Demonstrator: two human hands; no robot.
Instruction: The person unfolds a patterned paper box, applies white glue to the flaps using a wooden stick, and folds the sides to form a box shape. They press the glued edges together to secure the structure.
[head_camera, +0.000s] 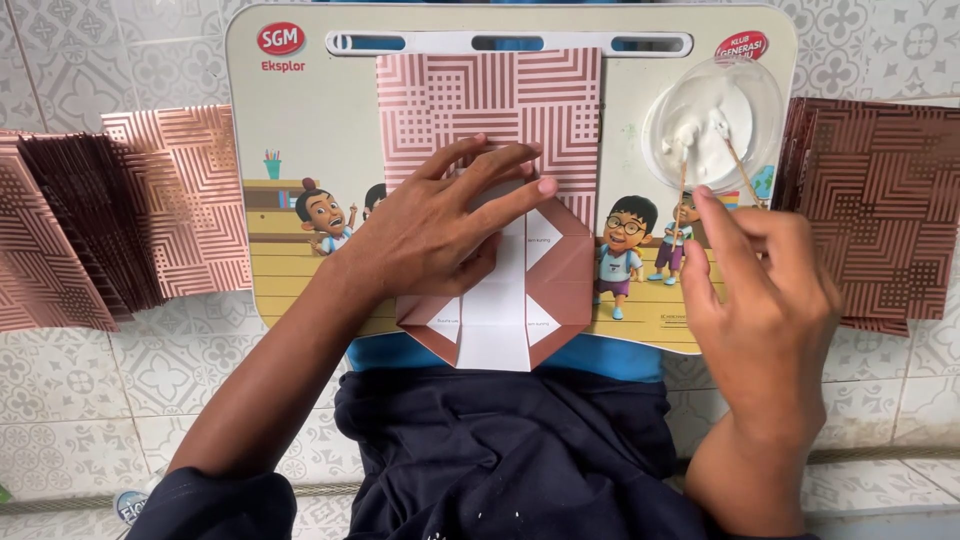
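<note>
Nearest the camera, dark clothing (500, 450) is seen over the lap, on which a lap desk (300, 130) printed with cartoon figures is rested. The folded paper (500, 200), pink-patterned above and brown with white inner flaps below, is laid flat at the middle of the desk, its lower edge overhanging the near rim. The left hand (440, 235) is spread open, palm down, fingers (500, 160) pressed on the paper's centre; nothing is gripped by it. To the right, the right hand (765, 300) is closed in a pinch on a thin stick (738, 165), whose tip is dipped in the white glue of a clear dish (715, 110) at the desk's far right corner. A second stick (682, 185) is leaned in the dish. Stacks of patterned sheets are laid on the tiled floor (80, 380), one at left (120, 215), one at right (880, 205).
</note>
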